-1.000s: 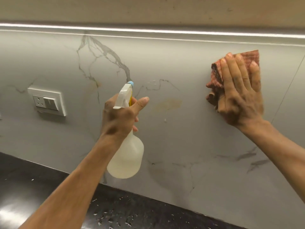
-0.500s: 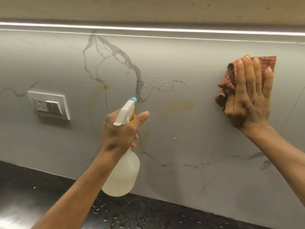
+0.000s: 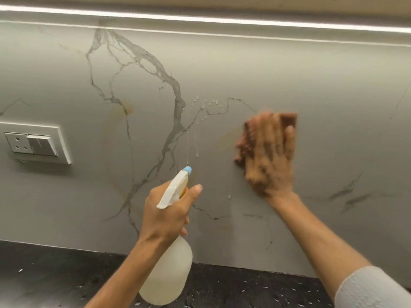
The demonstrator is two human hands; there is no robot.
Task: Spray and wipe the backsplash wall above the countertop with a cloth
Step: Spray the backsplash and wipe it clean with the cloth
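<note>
The wiping step is in hand: the right hand (image 3: 269,156), blurred, lies flat with fingers straight on the reddish-brown cloth (image 3: 289,120), pressing it against the grey marble-veined backsplash wall (image 3: 244,70), just right of a cluster of spray droplets (image 3: 209,105) and the thin runs below them. The left hand (image 3: 169,214) grips the neck of the translucent white plastic spray bottle (image 3: 171,270), nozzle toward the wall, above the black speckled countertop (image 3: 55,274). The next move probably calls for a leftward sweep across the wet patch under even pressure.
</note>
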